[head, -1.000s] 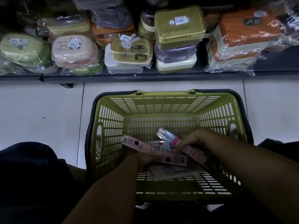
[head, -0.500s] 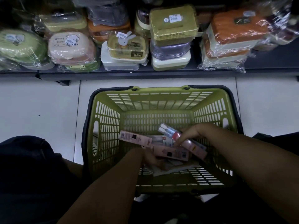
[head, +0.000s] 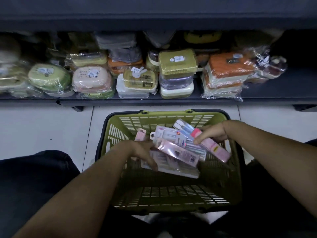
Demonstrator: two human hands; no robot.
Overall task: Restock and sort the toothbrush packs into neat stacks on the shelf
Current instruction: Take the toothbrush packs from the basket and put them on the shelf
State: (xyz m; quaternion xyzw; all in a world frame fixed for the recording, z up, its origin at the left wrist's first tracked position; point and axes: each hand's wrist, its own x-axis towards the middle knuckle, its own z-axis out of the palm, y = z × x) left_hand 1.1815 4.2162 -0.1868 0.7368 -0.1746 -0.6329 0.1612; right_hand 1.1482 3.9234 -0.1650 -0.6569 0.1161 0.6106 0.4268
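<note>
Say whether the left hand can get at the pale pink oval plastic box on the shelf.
Probably not yet: the left hand grips toothbrush packs, though the pink box sits unblocked at the shelf front.

Left forearm (head: 89, 189): bare, angled in from near left.
Left hand (head: 143, 151): palm down, fingers curled around toothbrush packs (head: 175, 152).
Right forearm (head: 267, 152): bare, angled in from near right.
Right hand (head: 215, 133): thumb on top, pinching a pink pack (head: 216, 150).
</note>
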